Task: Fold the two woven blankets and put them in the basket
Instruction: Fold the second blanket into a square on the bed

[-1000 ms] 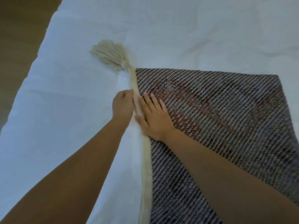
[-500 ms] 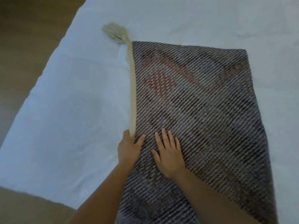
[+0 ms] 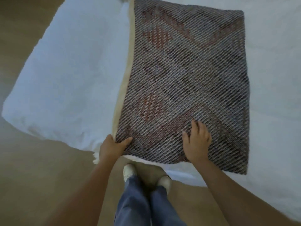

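A dark woven blanket [image 3: 187, 82] with rust-red motifs lies folded into a rectangle on the white bed [image 3: 73, 82]. A cream border strip [image 3: 125, 79] runs down its left side. My left hand [image 3: 112, 146] pinches the blanket's near left corner, thumb on top and fingers underneath. Further right, my right hand [image 3: 196, 142] rests on the near part of the blanket with its fingers bent, pressing on the weave. No basket and no second blanket are in view.
The bed's near edge and left corner [image 3: 9, 115] hang over a brown wooden floor [image 3: 40, 185]. My legs in blue jeans [image 3: 138, 201] and white shoes [image 3: 128, 172] stand right against the bed edge below the blanket.
Both hands slid down the cream edge from near the tassel to the blanket's near end. The left hand took hold of the near left corner. The view tilted down and my legs appeared.
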`<state>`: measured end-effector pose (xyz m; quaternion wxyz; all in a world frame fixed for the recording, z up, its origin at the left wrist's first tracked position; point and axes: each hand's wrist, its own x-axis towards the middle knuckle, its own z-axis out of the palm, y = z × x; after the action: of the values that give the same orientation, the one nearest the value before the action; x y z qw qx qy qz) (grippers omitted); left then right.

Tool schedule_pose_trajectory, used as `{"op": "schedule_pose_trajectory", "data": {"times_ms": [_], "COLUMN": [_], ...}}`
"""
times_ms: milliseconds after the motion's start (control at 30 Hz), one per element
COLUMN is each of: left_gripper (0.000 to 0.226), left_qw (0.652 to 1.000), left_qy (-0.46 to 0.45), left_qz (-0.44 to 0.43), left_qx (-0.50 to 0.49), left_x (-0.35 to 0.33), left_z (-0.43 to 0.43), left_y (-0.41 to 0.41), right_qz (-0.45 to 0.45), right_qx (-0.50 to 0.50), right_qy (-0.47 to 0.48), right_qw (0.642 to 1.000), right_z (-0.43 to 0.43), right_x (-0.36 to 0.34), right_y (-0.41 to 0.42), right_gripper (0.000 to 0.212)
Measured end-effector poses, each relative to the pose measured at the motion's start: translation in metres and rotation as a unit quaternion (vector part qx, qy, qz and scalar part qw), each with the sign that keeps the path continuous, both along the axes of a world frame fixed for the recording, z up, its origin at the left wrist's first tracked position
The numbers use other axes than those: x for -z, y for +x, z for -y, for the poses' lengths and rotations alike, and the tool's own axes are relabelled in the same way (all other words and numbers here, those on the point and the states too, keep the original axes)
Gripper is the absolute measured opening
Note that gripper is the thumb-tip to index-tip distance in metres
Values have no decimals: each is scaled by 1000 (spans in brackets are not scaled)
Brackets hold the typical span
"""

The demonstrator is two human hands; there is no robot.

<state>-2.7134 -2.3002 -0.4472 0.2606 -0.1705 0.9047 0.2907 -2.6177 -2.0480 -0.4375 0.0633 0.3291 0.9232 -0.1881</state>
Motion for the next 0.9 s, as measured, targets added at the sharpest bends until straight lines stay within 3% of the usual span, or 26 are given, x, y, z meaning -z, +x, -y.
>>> {"op": "schedule_pose_trajectory", "data": {"times_ms": [100, 233, 400, 567, 667, 733, 833, 900], "left_gripper": [46, 40, 31, 24, 14, 11, 11, 7], "left_qw": [997, 991, 985, 990, 986, 986, 984, 980], "left_qy": [61, 107, 149, 115, 125, 123, 128, 135], "left_qz": [30, 59, 33, -17, -44, -48, -57, -62], "left_qx": [-47, -53, -82, -80, -103, -97, -106, -132], "left_x": [5, -1, -13, -24, -33, -44, -62, -76], "left_z": [3, -14, -34, -46, -46, -46, -44, -41], "left_y": [21, 37, 47, 57, 56, 52, 43, 37], "right_qz": [51, 77, 72, 35, 17, -17, -99, -129], "right_qx": [164, 191, 333, 383, 428, 506, 576, 550], "right_qy": [-19, -27, -69, -108, -113, -157, -287, -315], "right_qw": [985, 978, 938, 917, 897, 848, 759, 763], "right_z": [-17, -20, -29, -44, -59, -76, -95, -102], "right_x": [2, 3, -4, -6, -8, -11, -21, -34], "right_y": [30, 68, 79, 82, 87, 90, 95, 99], "right_gripper": [56, 67, 105, 113, 112, 104, 68, 45]}}
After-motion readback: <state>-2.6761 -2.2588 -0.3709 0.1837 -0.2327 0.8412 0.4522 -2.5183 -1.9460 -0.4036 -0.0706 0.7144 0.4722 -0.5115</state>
